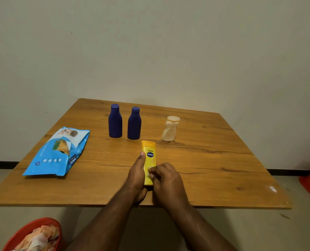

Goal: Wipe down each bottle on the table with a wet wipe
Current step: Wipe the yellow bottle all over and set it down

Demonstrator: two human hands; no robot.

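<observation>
Both forearms stretched forward, left hand (137, 173) and right hand (166, 180) side by side, fingers curled.

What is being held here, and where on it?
The yellow bottle, gripped along its lower body by the left hand, thumb up its side. The right hand pinches something pale against its lower front, likely the wipe.

One head-worn view looks forward and down from the near edge of the worktop (205, 160), taking in its whole surface and the plain wall (150, 42) beyond the far edge. It sits close above the forearms, which enter from the bottom. The wide lens also catches floor (259, 232) at left, right and near.
</observation>
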